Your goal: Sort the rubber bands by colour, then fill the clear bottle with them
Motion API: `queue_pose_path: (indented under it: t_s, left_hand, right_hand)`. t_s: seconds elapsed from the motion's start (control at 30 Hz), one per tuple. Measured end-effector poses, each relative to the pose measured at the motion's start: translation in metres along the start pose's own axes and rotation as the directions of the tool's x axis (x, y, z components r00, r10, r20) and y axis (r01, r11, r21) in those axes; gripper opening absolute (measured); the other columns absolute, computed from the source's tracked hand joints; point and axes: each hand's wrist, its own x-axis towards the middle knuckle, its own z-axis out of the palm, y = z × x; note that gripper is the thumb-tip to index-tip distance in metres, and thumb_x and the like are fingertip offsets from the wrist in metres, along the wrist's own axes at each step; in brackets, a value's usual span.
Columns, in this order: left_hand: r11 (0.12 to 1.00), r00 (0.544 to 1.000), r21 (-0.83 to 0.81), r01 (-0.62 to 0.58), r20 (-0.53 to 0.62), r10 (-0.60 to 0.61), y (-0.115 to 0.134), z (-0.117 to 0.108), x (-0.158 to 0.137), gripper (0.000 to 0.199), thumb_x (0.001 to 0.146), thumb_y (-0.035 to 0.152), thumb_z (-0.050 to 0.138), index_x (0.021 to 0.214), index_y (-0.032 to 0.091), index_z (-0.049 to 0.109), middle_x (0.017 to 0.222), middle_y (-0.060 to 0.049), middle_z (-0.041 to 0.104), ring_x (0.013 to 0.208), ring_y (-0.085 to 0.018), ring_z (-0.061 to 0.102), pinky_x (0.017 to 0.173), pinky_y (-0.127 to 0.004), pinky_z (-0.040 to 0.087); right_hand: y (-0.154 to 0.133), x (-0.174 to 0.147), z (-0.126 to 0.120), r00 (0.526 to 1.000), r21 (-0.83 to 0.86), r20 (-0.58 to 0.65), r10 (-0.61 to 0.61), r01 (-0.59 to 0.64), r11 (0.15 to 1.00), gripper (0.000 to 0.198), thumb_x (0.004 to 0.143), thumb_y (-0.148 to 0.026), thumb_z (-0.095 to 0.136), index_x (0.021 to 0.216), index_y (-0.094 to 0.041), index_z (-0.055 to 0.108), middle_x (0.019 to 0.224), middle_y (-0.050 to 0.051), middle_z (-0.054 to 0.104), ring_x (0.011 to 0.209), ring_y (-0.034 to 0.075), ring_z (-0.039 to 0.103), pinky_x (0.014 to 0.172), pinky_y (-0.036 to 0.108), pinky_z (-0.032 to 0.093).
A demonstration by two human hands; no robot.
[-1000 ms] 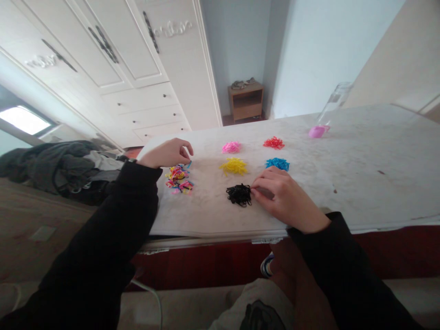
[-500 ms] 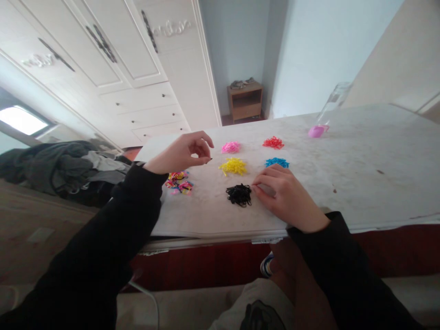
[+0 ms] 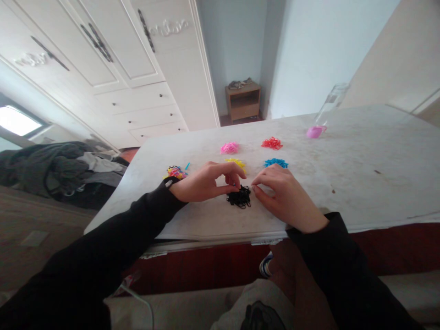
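Observation:
My left hand [image 3: 209, 181] reaches over the near side of the table, fingers curled and thumb tip at the upper left edge of a pile of small black rubber bands [image 3: 239, 198]. Whatever its fingertips hold is too small to make out. On the other side of that pile, my right hand [image 3: 283, 192] rests with thumb and forefinger pinched together; what is between them cannot be made out. Behind my left fingers, a yellow band pile [image 3: 236, 162] is partly covered. Blue bands [image 3: 276, 162] lie just beyond my right hand. A mixed-colour pile [image 3: 176, 172] is partly hidden behind my left wrist.
Pink bands [image 3: 229, 147] and red bands [image 3: 272, 143] form two piles farther back on the white table [image 3: 360, 174]. A clear bottle with a pink base [image 3: 315, 132] stands at the back right. Dark clothes [image 3: 65, 169] are heaped left of the table.
My left hand has moved right and towards me, from above the mixed pile to the black pile. A small dark thing showed at its fingertips before. My right hand stays in place.

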Motion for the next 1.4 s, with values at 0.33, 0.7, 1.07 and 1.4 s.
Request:
queue_pose_path:
  t_s: [0.33,0.7,1.07,1.4]
  left_hand:
    - [1.0,0.981,-0.021,-0.02,-0.191,0.016,0.003,0.004,0.0,0.03,0.081,0.014,0.085,0.106,0.016,0.069,0.094,-0.006,0.079,0.076,-0.011,0.073,0.074,-0.023,0.06]
    - [0.991,0.972,-0.009,-0.133,-0.199,0.128,0.007,0.008,-0.002,0.026,0.084,0.016,0.083,0.105,0.017,0.068,0.091,-0.006,0.076,0.079,-0.013,0.074,0.074,-0.023,0.062]
    - [0.991,0.984,-0.067,-0.114,-0.147,0.104,0.01,0.009,-0.003,0.027,0.086,0.015,0.081,0.109,0.018,0.068,0.091,-0.006,0.075,0.08,-0.014,0.075,0.075,-0.023,0.063]
    - [0.991,0.979,-0.098,-0.092,-0.189,0.072,0.008,0.01,-0.002,0.023,0.086,0.01,0.078,0.105,0.017,0.067,0.095,-0.007,0.075,0.085,-0.013,0.075,0.08,-0.023,0.064]
  right_hand:
    - [0.0,-0.001,-0.001,0.989,0.057,-0.094,-0.113,0.119,0.991,0.008,0.096,-0.019,0.062,0.095,-0.019,0.07,0.093,0.007,0.072,0.094,0.025,0.062,0.086,0.041,0.047]
    - [-0.011,0.001,0.006,0.933,0.056,-0.199,-0.299,0.315,0.947,0.014,0.1,-0.017,0.06,0.106,-0.019,0.073,0.096,0.007,0.076,0.088,0.021,0.064,0.078,0.036,0.052]
    - [-0.015,0.001,0.004,0.95,0.029,-0.14,-0.278,0.285,0.958,0.016,0.1,-0.017,0.058,0.095,-0.02,0.073,0.093,0.007,0.076,0.087,0.021,0.065,0.079,0.037,0.051]
    - [-0.014,0.001,0.006,0.972,0.066,-0.162,-0.169,0.181,0.981,0.017,0.104,-0.02,0.055,0.094,-0.017,0.069,0.092,0.009,0.074,0.09,0.022,0.065,0.084,0.036,0.052]
